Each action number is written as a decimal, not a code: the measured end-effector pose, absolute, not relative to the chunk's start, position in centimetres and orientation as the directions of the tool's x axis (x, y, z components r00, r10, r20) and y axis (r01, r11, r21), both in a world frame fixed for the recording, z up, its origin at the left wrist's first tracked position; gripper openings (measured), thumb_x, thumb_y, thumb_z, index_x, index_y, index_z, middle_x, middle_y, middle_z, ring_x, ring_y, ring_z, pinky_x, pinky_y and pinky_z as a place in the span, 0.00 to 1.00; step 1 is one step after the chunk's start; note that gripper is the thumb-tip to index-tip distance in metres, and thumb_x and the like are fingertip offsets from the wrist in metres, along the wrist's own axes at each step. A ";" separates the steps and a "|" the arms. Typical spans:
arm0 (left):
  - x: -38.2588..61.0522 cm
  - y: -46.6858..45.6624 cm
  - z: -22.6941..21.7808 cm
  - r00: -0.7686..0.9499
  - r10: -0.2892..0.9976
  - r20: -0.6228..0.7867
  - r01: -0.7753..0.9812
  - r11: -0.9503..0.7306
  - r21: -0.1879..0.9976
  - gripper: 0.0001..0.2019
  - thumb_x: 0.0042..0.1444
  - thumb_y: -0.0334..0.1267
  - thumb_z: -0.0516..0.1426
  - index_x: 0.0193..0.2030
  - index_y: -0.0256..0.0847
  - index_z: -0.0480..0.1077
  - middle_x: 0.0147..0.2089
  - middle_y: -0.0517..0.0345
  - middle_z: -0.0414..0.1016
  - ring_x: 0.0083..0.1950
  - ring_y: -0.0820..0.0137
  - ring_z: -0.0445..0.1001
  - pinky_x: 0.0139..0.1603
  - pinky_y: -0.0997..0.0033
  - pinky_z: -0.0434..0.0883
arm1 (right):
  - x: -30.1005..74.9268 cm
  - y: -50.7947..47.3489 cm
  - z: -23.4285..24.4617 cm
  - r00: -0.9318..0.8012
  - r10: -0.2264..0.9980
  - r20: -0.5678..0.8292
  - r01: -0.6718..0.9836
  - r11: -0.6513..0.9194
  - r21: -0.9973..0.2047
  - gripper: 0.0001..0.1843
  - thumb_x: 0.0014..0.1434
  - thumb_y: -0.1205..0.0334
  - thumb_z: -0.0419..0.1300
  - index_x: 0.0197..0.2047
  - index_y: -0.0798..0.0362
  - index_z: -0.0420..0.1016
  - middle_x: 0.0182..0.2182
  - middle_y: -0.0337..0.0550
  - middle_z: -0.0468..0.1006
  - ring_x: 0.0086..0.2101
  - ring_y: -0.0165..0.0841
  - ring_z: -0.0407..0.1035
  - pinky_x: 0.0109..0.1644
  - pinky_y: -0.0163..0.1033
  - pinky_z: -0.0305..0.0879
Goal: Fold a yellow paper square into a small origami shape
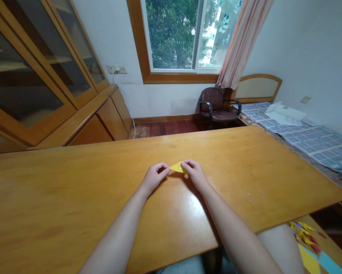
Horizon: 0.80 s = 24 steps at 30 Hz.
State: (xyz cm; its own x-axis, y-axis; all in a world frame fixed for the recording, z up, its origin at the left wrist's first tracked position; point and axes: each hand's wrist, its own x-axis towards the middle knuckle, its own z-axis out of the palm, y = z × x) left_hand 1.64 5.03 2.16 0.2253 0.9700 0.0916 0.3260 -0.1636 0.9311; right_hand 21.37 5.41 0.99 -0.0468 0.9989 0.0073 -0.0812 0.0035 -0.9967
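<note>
A small piece of folded yellow paper (pixel 176 167), narrowing to a point on its left, is held just above the wooden table (pixel 74 205). My left hand (pixel 156 176) pinches its pointed left end between thumb and forefinger. The wider right part sits between the thumb and fingers of my right hand (pixel 195 173), which hides its edge there. Both hands are close together near the middle of the tabletop, and their shadows fall on the glossy wood.
At the lower right, a lower surface holds a pile of yellow and red paper pieces (pixel 305 233) and a light blue sheet (pixel 331 260). Beyond the table stand a brown armchair (pixel 212 101), a bed (pixel 310 133) and a glass-door cabinet (pixel 85 114).
</note>
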 end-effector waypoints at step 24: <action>1.7 5.2 1.9 0.222 0.973 0.063 0.193 -0.108 0.975 0.15 0.56 0.48 0.55 0.32 0.37 0.71 0.28 0.57 0.75 0.28 0.71 0.70 0.31 0.74 0.68 | 21.5 5.4 1.4 -0.051 0.999 0.018 -0.098 0.013 -0.995 0.16 0.51 0.48 0.64 0.31 0.54 0.76 0.27 0.40 0.74 0.30 0.32 0.66 0.36 0.35 0.61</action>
